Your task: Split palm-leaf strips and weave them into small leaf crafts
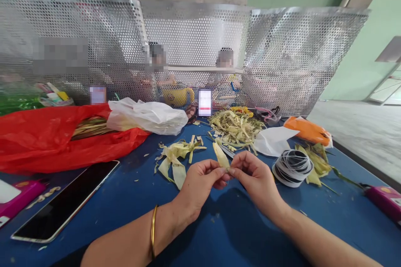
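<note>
A pale yellow strip of dried husk, folded and narrow, stands upright between my hands above the blue table. My left hand pinches its lower end between thumb and forefinger. From the other side my right hand is closed at the same lower end, thumb and finger pressed together beside the left thumb. Behind the strip lies a thin grey blade-like piece, its kind unclear. More loose husk strips lie left of my left hand. A spool of white line stands right of my right hand.
Husk scraps are heaped at the back. A red bag, white plastic bag and phone lie left. An orange bag sits right. A perforated metal screen borders the table; people sit behind it.
</note>
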`<state>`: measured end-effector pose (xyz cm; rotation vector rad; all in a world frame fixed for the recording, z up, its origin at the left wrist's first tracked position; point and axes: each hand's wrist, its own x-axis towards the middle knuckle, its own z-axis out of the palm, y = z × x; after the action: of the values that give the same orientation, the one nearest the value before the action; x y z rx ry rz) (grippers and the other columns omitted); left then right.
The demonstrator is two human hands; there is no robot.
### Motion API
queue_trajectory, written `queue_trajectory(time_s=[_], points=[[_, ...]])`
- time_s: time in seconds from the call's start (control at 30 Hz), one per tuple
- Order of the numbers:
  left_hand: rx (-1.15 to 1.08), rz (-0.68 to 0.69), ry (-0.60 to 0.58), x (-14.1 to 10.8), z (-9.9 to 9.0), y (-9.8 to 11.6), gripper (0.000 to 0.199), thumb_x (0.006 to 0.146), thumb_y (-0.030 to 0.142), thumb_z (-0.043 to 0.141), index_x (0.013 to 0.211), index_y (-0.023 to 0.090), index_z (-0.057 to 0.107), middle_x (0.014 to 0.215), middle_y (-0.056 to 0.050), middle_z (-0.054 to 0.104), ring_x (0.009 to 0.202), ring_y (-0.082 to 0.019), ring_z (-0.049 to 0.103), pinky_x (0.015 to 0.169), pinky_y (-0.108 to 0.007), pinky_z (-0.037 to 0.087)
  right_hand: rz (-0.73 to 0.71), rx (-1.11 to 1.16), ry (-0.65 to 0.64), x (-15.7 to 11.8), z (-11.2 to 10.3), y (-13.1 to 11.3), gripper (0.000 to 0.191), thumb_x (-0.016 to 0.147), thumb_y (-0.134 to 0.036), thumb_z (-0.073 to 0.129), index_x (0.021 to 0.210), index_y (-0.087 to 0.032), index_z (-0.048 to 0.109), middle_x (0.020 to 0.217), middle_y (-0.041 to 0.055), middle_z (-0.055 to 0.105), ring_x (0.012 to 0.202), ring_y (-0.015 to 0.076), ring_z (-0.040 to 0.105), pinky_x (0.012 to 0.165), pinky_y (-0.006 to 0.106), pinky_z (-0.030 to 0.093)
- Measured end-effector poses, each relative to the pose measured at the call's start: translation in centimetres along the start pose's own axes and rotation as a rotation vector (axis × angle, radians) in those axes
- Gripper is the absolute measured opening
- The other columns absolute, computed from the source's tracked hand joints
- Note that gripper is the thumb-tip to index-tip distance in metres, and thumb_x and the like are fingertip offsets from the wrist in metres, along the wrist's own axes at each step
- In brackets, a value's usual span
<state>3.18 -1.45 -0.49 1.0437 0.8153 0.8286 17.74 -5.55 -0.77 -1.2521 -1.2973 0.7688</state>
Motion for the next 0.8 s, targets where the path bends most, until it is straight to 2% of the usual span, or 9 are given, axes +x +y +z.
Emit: queue_trajectory(time_s=[0.1, 0.2, 0.3, 0.4, 0.53, 0.7, 0.8], points=[[-0.092, -0.082, -0.012, 0.01, -0.11, 0.24, 0.013, 0.068, 0.023, 0.072, 0.068, 0.014, 0.062, 0.063, -0.003, 0.067, 0.053, -0.009, 0.057, 0.054, -0.019, 0.046, -0.142, -0.155, -0.073, 0.05, -0.45, 0.14, 0.007, 0.085, -0.021, 0.060, 0.078, -0.020, 0.060, 0.071, -0.0021, 0.061, 0.066, 0.0120, 0.056, 0.062, 0.022, 0.043], [-0.171, -0.138, -0.036, 0.03, -0.28, 0.53, 0.012, 0.066, 0.020, 0.072, 0.067, 0.013, 0.063, 0.061, -0.002, 0.065, 0.052, -0.009, 0.056, 0.053, -0.019, 0.046, -0.321, -0.321, -0.132, 0.06, -0.83, 0.08, 0.012, 0.089, -0.018, 0.055, 0.085, -0.022, 0.066, 0.080, 0.0003, 0.065, 0.075, 0.0135, 0.060, 0.070, 0.023, 0.045], [-0.205, -0.162, -0.060, -0.01, -0.40, 0.64, 0.012, 0.065, 0.020, 0.073, 0.070, 0.012, 0.064, 0.061, -0.002, 0.064, 0.052, -0.008, 0.055, 0.054, -0.020, 0.047, -0.383, -0.383, -0.126, -0.01, -0.90, -0.06, 0.013, 0.091, -0.018, 0.054, 0.087, -0.023, 0.065, 0.082, 0.0008, 0.066, 0.076, 0.0140, 0.060, 0.070, 0.023, 0.045], [-0.181, -0.152, -0.061, -0.07, -0.40, 0.58, 0.012, 0.066, 0.021, 0.072, 0.071, 0.014, 0.063, 0.063, -0.002, 0.065, 0.053, -0.009, 0.056, 0.056, -0.021, 0.047, -0.349, -0.419, -0.087, -0.07, -0.80, -0.08, 0.011, 0.090, -0.019, 0.055, 0.083, -0.023, 0.062, 0.078, 0.0006, 0.064, 0.073, 0.0146, 0.060, 0.068, 0.024, 0.045], [-0.018, -0.023, -0.043, 0.02, -0.32, 0.38, 0.012, 0.070, 0.025, 0.069, 0.070, 0.015, 0.062, 0.062, -0.002, 0.066, 0.057, -0.011, 0.058, 0.058, -0.021, 0.046, -0.300, -0.406, -0.102, -0.03, -0.72, 0.07, 0.013, 0.090, -0.020, 0.053, 0.079, -0.021, 0.057, 0.079, 0.0017, 0.063, 0.074, 0.0155, 0.058, 0.069, 0.026, 0.045], [0.219, 0.157, -0.027, 0.16, -0.37, 0.13, 0.012, 0.075, 0.029, 0.065, 0.072, 0.017, 0.066, 0.067, -0.001, 0.068, 0.064, -0.014, 0.061, 0.062, -0.023, 0.047, -0.080, -0.327, -0.076, -0.06, -0.54, 0.14, 0.012, 0.085, -0.025, 0.057, 0.074, -0.020, 0.059, 0.071, 0.0007, 0.066, 0.068, 0.0154, 0.058, 0.066, 0.027, 0.045], [0.298, 0.197, -0.037, 0.04, -0.42, 0.07, 0.014, 0.078, 0.029, 0.062, 0.073, 0.017, 0.067, 0.069, -0.002, 0.069, 0.066, -0.015, 0.062, 0.064, -0.024, 0.048, 0.022, -0.267, -0.057, -0.07, -0.38, -0.02, 0.015, 0.082, -0.029, 0.060, 0.071, -0.019, 0.060, 0.069, 0.0016, 0.067, 0.067, 0.0163, 0.060, 0.066, 0.028, 0.046]])
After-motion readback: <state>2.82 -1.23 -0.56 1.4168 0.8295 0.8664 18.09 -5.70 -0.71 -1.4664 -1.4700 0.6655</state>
